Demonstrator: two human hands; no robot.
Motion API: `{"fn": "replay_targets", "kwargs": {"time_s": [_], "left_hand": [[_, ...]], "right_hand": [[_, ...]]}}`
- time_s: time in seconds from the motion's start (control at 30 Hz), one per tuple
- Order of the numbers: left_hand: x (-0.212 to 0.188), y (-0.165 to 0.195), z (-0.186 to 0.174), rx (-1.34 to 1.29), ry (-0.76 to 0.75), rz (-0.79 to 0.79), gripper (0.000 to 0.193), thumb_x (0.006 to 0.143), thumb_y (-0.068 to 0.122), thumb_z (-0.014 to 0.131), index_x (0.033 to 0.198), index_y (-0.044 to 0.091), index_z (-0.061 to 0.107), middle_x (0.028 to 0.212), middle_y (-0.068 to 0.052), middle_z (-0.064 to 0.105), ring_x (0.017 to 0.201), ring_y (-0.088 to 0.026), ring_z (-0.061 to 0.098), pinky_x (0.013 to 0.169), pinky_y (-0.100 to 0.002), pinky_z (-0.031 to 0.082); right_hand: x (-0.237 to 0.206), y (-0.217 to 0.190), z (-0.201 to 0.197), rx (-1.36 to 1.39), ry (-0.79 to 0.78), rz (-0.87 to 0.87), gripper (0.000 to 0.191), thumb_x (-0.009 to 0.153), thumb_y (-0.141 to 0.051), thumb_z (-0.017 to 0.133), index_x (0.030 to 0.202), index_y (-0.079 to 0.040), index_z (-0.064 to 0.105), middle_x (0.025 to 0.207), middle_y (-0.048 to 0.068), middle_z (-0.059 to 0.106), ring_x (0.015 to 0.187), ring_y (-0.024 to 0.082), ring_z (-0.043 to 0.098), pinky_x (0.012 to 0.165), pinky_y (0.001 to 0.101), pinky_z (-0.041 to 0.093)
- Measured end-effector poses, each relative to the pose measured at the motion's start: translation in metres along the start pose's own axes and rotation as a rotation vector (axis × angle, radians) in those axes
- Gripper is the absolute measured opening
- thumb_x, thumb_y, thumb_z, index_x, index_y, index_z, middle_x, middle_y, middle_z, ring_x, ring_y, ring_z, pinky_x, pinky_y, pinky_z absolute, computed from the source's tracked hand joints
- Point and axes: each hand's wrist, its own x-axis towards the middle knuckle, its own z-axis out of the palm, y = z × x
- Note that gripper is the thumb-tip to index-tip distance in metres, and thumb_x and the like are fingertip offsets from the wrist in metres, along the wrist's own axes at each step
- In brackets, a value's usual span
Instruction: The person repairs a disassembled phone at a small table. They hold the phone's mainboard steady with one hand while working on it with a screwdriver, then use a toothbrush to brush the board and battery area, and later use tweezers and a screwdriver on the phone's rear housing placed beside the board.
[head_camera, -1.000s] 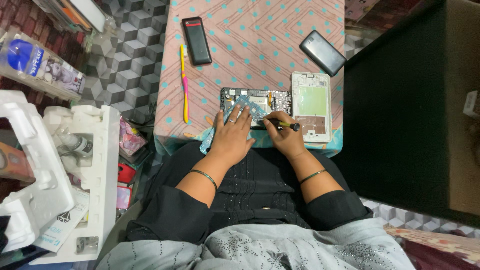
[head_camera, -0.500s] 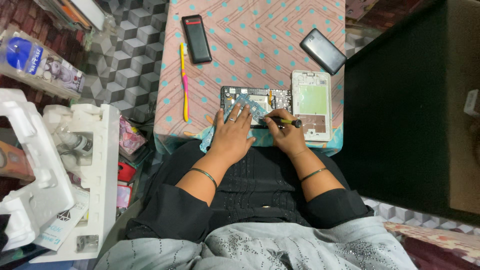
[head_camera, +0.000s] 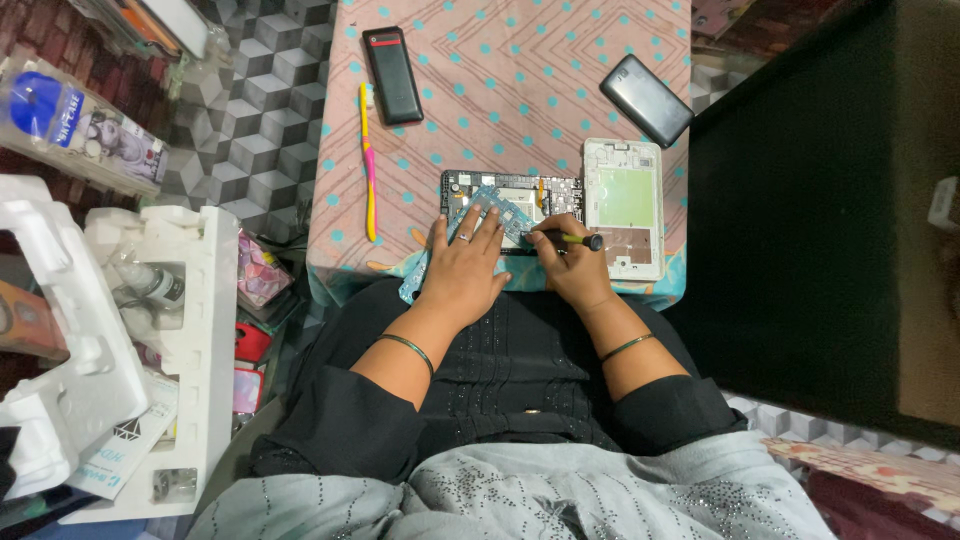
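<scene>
- The right hand (head_camera: 575, 268) has its fingers clenched around a thin screwdriver (head_camera: 572, 238) with a yellow-green shaft and a black end, held nearly level, its working end over the lower edge of the opened device.
- The left hand (head_camera: 465, 268) lies flat with fingers released and spread, pressing on the opened phone (head_camera: 510, 200), a dark frame with an exposed circuit board and pale inner plate.
- That phone sits at the near edge of the tabletop (head_camera: 520, 90), which is covered by a pink cloth with teal dots.
- Just beside it, to the right, lies a white back cover (head_camera: 624, 205) with a greenish inner panel, inside face up.
- Farther away: a black bar phone (head_camera: 391, 74) with a red end, a dark grey phone (head_camera: 646, 100) lying askew, and a yellow-and-pink tool (head_camera: 368, 160) lying lengthwise at the left.
- Off the tabletop to the left stands white foam packaging (head_camera: 120, 340).
</scene>
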Motion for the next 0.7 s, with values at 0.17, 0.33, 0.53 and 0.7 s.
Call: {"fn": "replay_targets", "kwargs": {"time_s": [0.17,0.33,0.53,0.7], "left_hand": [[-0.0003,-0.0002,0.0005,-0.002,0.004,0.002,0.068,0.089,0.042,0.067,0.143,0.004,0.053,0.160,-0.011,0.038,0.150,-0.031,0.026,0.117,-0.064,0.019],[-0.0005,-0.0002,0.0003,-0.008,-0.002,-0.007,0.068,0.089,0.042,0.067,0.143,0.004,0.053,0.160,-0.011,0.038,0.151,-0.030,0.026,0.118,-0.064,0.019],[0.0004,-0.0009,-0.0011,-0.002,-0.011,-0.011,0.068,0.089,0.042,0.067,0.144,0.004,0.053,0.160,-0.011,0.037,0.151,-0.030,0.025,0.117,-0.064,0.019],[-0.0002,-0.0010,-0.0007,-0.007,-0.012,-0.014,0.069,0.089,0.042,0.067,0.144,0.004,0.052,0.160,-0.011,0.037,0.151,-0.030,0.025,0.117,-0.064,0.019]], "right_hand": [[-0.0006,0.0045,0.0004,-0.075,0.012,-0.008,0.011,0.096,-0.008,0.071,0.103,-0.001,0.067,0.093,0.011,0.076,0.089,0.020,0.077,0.074,0.0302,0.060],[0.0005,0.0074,0.0012,0.004,0.009,0.008,0.009,0.098,-0.008,0.068,0.104,-0.003,0.064,0.093,0.008,0.077,0.092,0.018,0.078,0.076,0.0289,0.060],[0.0000,0.0025,0.0001,-0.074,0.013,-0.038,0.009,0.095,-0.009,0.071,0.101,-0.004,0.067,0.092,0.009,0.076,0.087,0.019,0.076,0.073,0.0304,0.059],[0.0010,-0.0007,-0.0003,-0.075,0.011,-0.049,0.009,0.095,-0.010,0.072,0.100,-0.005,0.068,0.091,0.009,0.075,0.084,0.018,0.075,0.073,0.0305,0.059]]}}
